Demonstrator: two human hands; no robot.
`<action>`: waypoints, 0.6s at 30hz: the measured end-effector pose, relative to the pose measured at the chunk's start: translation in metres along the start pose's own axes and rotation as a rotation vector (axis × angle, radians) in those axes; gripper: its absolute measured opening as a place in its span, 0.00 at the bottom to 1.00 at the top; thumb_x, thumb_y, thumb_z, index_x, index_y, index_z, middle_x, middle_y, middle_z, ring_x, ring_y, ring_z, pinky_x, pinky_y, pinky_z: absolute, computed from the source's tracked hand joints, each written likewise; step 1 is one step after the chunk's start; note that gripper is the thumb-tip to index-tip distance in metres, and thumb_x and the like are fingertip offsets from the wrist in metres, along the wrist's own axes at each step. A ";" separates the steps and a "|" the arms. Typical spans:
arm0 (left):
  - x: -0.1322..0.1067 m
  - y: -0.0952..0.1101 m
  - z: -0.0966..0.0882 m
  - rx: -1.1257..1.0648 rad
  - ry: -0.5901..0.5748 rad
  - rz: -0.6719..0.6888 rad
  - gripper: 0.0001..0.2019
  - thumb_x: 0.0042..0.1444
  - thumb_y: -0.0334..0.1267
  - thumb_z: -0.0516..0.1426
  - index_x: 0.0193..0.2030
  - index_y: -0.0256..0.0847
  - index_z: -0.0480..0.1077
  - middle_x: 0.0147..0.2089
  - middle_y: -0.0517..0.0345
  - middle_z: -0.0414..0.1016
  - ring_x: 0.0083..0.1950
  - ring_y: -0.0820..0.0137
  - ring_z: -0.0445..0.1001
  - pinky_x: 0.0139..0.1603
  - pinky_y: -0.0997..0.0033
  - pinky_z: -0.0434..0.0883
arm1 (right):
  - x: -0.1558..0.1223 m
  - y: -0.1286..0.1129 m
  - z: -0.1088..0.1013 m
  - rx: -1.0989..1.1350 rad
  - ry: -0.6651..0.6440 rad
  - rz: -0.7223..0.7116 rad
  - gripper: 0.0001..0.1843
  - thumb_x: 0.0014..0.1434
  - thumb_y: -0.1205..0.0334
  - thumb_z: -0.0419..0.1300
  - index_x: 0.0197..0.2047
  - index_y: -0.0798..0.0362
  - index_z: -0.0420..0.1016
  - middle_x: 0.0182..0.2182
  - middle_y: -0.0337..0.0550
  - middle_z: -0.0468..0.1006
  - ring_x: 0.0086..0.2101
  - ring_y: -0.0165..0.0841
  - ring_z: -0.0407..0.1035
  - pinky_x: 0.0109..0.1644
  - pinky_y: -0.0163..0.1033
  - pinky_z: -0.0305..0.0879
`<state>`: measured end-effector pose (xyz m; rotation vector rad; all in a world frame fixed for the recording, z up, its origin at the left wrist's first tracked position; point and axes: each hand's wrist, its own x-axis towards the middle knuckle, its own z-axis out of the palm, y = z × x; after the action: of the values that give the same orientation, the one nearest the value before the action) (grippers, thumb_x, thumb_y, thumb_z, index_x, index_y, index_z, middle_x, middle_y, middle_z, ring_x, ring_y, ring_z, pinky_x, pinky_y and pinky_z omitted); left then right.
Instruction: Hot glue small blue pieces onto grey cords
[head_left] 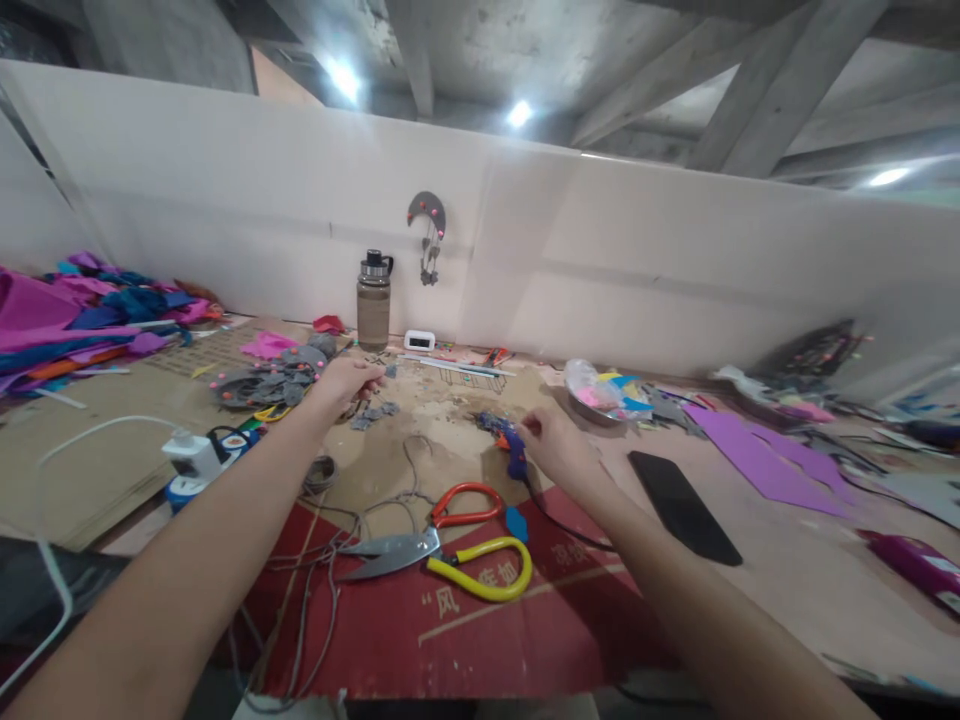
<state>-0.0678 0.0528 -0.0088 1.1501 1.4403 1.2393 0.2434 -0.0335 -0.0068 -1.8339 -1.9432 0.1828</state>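
My left hand (349, 381) reaches far over the cardboard-covered table (420, 470), fingers curled beside a heap of grey felt pieces (266, 385) and small grey scraps (373, 413); what it pinches is too small to name. My right hand (553, 447) rests with bent fingers on the handle of a blue glue gun (508, 442) whose black cord trails toward me. Large scissors (442, 553) with one red and one yellow handle lie open between my forearms, apart from both hands.
A water bottle (373, 301) stands by the white back wall. Coloured cloth (82, 310) is piled at far left. A black phone (684, 505) lies right of my arm, with purple sheets (757, 455) beyond. A bowl of scraps (604, 392) and a white charger (191, 455) are nearby.
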 end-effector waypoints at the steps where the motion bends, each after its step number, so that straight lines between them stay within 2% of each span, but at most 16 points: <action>1: -0.001 0.002 0.001 0.000 -0.009 -0.004 0.11 0.41 0.36 0.65 0.17 0.32 0.70 0.16 0.58 0.66 0.14 0.82 0.59 0.13 0.83 0.55 | -0.002 0.006 0.002 -0.037 -0.009 0.022 0.13 0.56 0.55 0.54 0.32 0.56 0.73 0.28 0.47 0.77 0.27 0.31 0.69 0.29 0.34 0.54; 5: -0.002 0.008 0.005 -0.021 -0.026 -0.016 0.12 0.40 0.36 0.65 0.17 0.32 0.68 0.15 0.59 0.65 0.14 0.82 0.58 0.13 0.84 0.56 | -0.004 0.019 0.018 -0.066 -0.102 0.042 0.20 0.57 0.48 0.52 0.29 0.56 0.74 0.25 0.50 0.76 0.25 0.33 0.69 0.27 0.35 0.54; 9: -0.001 0.010 0.007 -0.058 -0.018 -0.016 0.11 0.40 0.34 0.65 0.18 0.32 0.68 0.15 0.59 0.66 0.14 0.82 0.58 0.14 0.84 0.57 | 0.002 0.020 0.037 -0.084 -0.118 0.040 0.22 0.55 0.45 0.54 0.32 0.57 0.74 0.27 0.53 0.77 0.27 0.36 0.71 0.28 0.36 0.56; 13: -0.001 0.006 0.006 -0.104 -0.008 0.024 0.10 0.41 0.33 0.65 0.19 0.31 0.69 0.18 0.58 0.68 0.16 0.82 0.60 0.15 0.84 0.58 | 0.008 0.022 0.049 -0.086 -0.112 0.118 0.18 0.52 0.49 0.56 0.35 0.57 0.74 0.30 0.53 0.77 0.27 0.36 0.71 0.27 0.36 0.58; 18: -0.001 -0.003 0.002 -0.143 -0.001 0.050 0.10 0.39 0.35 0.65 0.19 0.32 0.69 0.18 0.58 0.68 0.16 0.82 0.60 0.16 0.82 0.57 | 0.010 0.020 0.042 0.095 -0.192 0.226 0.12 0.48 0.55 0.58 0.23 0.55 0.71 0.20 0.46 0.74 0.20 0.32 0.66 0.21 0.34 0.53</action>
<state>-0.0657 0.0517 -0.0115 1.0948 1.3071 1.3538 0.2446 -0.0133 -0.0496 -2.0327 -1.8098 0.5322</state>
